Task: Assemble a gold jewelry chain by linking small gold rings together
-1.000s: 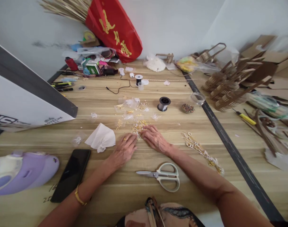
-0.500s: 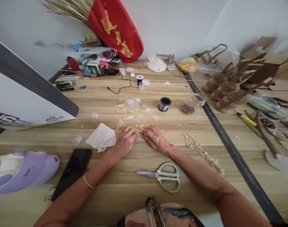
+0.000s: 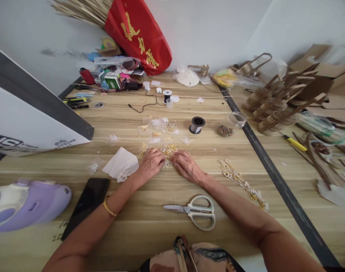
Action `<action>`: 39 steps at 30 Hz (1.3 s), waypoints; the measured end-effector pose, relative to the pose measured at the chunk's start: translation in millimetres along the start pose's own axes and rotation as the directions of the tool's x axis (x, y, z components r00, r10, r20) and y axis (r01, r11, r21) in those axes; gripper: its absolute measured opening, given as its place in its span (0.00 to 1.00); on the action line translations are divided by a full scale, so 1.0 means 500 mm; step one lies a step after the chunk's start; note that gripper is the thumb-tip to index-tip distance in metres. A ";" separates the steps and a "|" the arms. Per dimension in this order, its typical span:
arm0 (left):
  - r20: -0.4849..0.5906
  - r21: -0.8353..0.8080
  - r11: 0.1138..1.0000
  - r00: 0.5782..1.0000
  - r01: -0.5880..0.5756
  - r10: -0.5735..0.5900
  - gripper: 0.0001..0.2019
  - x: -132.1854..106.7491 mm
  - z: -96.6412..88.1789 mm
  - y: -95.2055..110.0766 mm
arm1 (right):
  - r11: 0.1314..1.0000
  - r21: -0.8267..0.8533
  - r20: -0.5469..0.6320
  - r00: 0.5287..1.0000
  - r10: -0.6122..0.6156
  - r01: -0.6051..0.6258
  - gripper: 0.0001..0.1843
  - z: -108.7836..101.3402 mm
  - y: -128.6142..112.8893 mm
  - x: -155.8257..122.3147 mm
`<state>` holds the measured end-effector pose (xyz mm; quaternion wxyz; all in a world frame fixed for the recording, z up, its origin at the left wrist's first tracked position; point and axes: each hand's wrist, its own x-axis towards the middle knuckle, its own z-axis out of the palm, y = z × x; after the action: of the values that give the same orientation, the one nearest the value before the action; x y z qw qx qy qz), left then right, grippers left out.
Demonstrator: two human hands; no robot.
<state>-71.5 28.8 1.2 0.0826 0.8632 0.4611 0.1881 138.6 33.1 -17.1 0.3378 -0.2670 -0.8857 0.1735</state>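
Two bare hands flank the heap of tiny gold- and silver-coloured trinket pieces [image 3: 169, 151] on the tabletop [image 3: 149, 234] I am watching from afar. What has just changed is on the left: over the last second the left hand [image 3: 151, 165] has slid toward the far side, and its curled fingers now touch the heap's left edge. The right hand [image 3: 188, 166] has barely shifted, its bent fingertips at the right edge. For the work, I take this to mean that the loose pieces are now within reach from both sides. Whether either hand pinches a piece, I cannot tell (the fingers hide too much, and the pieces are minute).

Around them nothing else has stirred that I can see. The white-handled scissors [image 3: 186, 209] lie nearer, below the gap between the hands; the bundle of gold and silver chains [image 3: 240, 180] is off to the right, the wire spool [image 3: 197, 125] farther back, and the white tissue [image 3: 120, 165] just left of the left hand.
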 end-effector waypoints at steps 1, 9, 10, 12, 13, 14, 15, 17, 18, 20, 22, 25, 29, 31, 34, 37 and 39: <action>-0.016 -0.024 1.000 1.000 0.016 -0.017 0.05 0.000 -0.001 -0.001 | 1.000 0.001 0.001 1.000 0.003 -0.003 0.05 -0.001 -0.001 0.000; -0.111 -0.311 0.938 0.974 0.156 -0.199 0.04 0.008 -0.009 -0.003 | 0.996 0.054 -0.029 0.997 0.072 -0.071 0.05 -0.004 -0.002 -0.001; -0.110 -0.338 0.924 0.968 0.178 -0.227 0.03 0.009 -0.011 -0.002 | 0.994 0.074 -0.041 0.996 0.081 -0.078 0.06 -0.004 -0.001 -0.001; -0.101 -0.383 0.901 0.961 0.202 -0.258 0.03 0.013 -0.015 0.003 | 0.987 0.132 -0.069 0.992 0.102 -0.092 0.05 -0.005 -0.002 0.000; -0.097 -0.399 0.894 0.960 0.205 -0.263 0.03 0.015 -0.018 0.007 | 0.980 0.171 -0.083 0.989 0.122 -0.106 0.05 -0.007 -0.003 0.000; -0.095 -0.409 0.889 0.959 0.206 -0.266 0.03 0.017 -0.020 0.011 | 0.968 0.215 -0.097 0.983 0.154 -0.130 0.05 -0.008 -0.005 0.000; -0.096 -0.416 0.886 0.958 0.207 -0.269 0.03 0.019 -0.023 0.015 | 0.950 0.265 -0.106 0.975 0.197 -0.163 0.06 -0.009 -0.007 0.001; -0.111 -0.425 0.885 0.959 0.191 -0.260 0.03 0.025 -0.026 0.026 | 0.894 0.375 -0.098 0.949 0.300 -0.244 0.07 -0.012 -0.010 0.001; -0.125 -0.427 0.887 0.960 0.177 -0.251 0.03 0.028 -0.027 0.031 | 0.856 0.432 -0.079 0.934 0.349 -0.284 0.09 -0.012 -0.012 0.002; -0.161 -0.429 0.893 0.961 0.138 -0.226 0.04 0.034 -0.026 0.043 | 0.767 0.544 -0.017 0.909 0.417 -0.341 0.11 -0.011 -0.015 0.002; -0.201 -0.427 0.899 0.960 0.094 -0.196 0.04 0.040 -0.023 0.056 | 0.672 0.643 0.057 0.898 0.437 -0.368 0.12 -0.009 -0.017 0.002; -0.249 -0.405 0.913 0.956 0.046 -0.158 0.05 0.046 -0.016 0.072 | 0.587 0.720 0.111 0.896 0.430 -0.370 0.12 -0.006 -0.017 0.003; -0.243 -0.426 0.903 0.955 0.054 -0.172 0.05 0.048 -0.009 0.082 | 0.598 0.719 0.065 0.892 0.447 -0.353 0.12 -0.005 -0.014 0.004; -0.226 -0.454 0.887 0.953 0.080 -0.202 0.04 0.046 -0.008 0.083 | 0.621 0.694 0.038 0.880 0.473 -0.364 0.12 -0.005 -0.011 0.003; -0.187 -0.485 0.865 0.952 0.124 -0.241 0.04 0.042 -0.009 0.081 | 0.646 0.655 0.014 0.861 0.509 -0.392 0.13 -0.003 -0.006 0.001; -0.150 -0.502 0.852 0.955 0.150 -0.257 0.05 0.038 -0.009 0.077 | 0.649 0.645 0.010 0.855 0.519 -0.402 0.13 -0.001 -0.003 -0.001; -0.137 -0.487 0.858 0.957 0.161 -0.257 0.08 0.036 -0.007 0.073 | 0.647 0.647 0.010 0.853 0.521 -0.402 0.13 0.001 -0.003 -0.002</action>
<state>-35.7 22.9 20.3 0.2635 0.7387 0.4988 0.3689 138.4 31.1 -17.0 0.4285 -0.3704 -0.6438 0.5145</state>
